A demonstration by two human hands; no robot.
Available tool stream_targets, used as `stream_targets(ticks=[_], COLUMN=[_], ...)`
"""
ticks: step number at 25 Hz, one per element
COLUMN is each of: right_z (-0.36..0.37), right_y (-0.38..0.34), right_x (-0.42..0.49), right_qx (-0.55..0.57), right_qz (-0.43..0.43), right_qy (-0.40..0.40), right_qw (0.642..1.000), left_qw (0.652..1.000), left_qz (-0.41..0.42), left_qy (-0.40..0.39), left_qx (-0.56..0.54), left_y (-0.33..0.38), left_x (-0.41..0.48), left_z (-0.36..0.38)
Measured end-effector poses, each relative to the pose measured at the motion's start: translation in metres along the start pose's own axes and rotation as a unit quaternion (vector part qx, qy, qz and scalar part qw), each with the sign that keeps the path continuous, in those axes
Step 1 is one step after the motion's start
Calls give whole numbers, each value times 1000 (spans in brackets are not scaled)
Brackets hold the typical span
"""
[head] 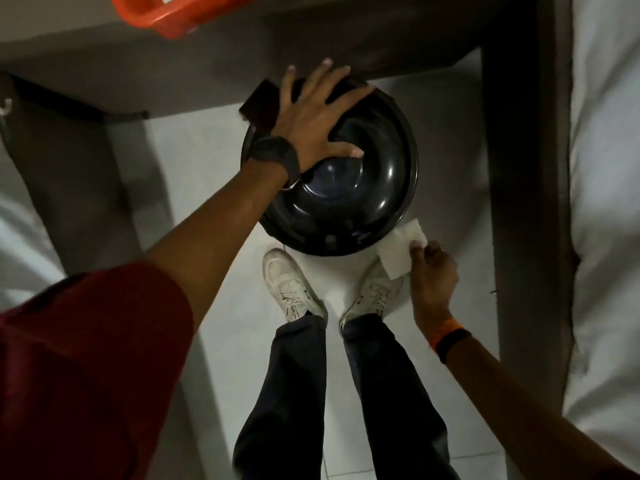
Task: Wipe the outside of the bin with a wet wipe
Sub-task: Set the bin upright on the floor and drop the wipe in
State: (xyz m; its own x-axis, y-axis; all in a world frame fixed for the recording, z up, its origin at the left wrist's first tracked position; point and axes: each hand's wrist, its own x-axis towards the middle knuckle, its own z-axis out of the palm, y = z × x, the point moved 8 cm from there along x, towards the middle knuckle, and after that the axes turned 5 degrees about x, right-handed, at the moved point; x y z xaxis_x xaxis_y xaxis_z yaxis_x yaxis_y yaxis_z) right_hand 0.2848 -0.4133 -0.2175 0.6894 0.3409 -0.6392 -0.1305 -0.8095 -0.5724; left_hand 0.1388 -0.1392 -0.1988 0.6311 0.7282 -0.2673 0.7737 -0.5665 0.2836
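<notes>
The round black bin [349,188] stands on the pale tiled floor [207,161], just ahead of two white shoes [292,284] and partly under a grey counter [242,39]. The left hand [313,121] lies flat on its top, grip spread wide apart. The right hand [433,271] pinches a white wet wipe [401,249], grip clamped on it, against the bin's near right side. A bed [606,202] lies to the right.
</notes>
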Motion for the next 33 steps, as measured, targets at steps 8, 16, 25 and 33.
stream_targets(ticks=[8,16,25,33], right_z=[33,22,-29,36], right_y=[-96,-65,-12,-37], right_x=[37,6,-11,-52], right_qx=[95,-86,19,129], right_qz=[-52,-76,61,55], right_qy=[41,97,93,-67], right_qw=[993,989,994,988], left_qw=[946,949,827,839], left_qz=[-254,-219,-383,-371], left_qy=[9,-26,194,190], left_qx=[-200,-223,-364,-350], left_y=[-80,-42,-97,-124], left_x=[-91,-132,-197,-218], left_z=[33,54,11,3])
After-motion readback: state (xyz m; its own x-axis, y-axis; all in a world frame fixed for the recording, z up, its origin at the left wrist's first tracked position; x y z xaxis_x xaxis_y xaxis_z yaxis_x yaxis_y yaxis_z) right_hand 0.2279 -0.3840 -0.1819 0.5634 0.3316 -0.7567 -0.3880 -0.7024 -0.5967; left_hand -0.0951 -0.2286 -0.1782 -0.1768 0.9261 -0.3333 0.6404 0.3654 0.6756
